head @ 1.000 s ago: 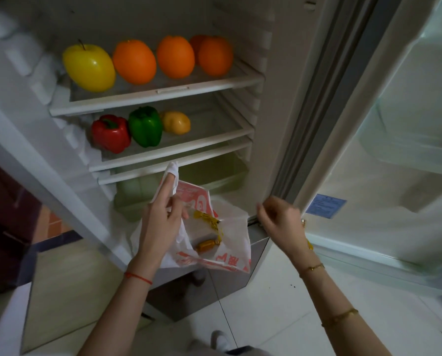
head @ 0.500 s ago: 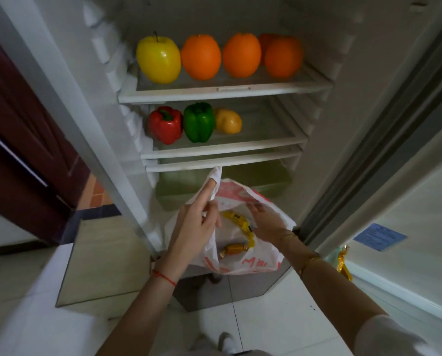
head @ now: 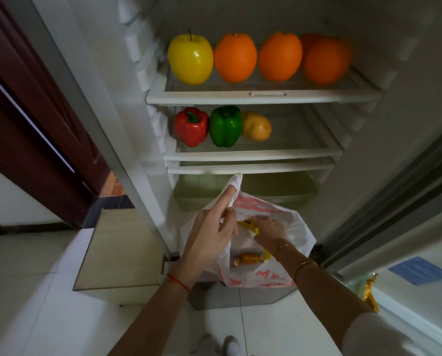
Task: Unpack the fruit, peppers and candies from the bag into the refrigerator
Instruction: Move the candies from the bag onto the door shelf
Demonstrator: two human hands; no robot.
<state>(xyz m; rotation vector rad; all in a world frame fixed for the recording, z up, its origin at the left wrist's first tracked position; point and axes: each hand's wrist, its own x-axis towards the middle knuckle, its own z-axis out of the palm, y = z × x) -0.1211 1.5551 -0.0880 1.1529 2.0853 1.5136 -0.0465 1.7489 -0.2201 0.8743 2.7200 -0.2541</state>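
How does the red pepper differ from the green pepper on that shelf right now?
The red pepper sits leftmost, nearest the fridge wall; the green pepper stands between it and a yellow item. The red pepper shows its green stem on top; the green pepper shows smooth lobes and looks slightly taller. Both rest upright on the middle shelf, side by side.

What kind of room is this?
Probably a home kitchen. An open refrigerator holds a yellow apple and peppers on its shelves, the floor is pale tile, and a dark red wooden door stands beside it.
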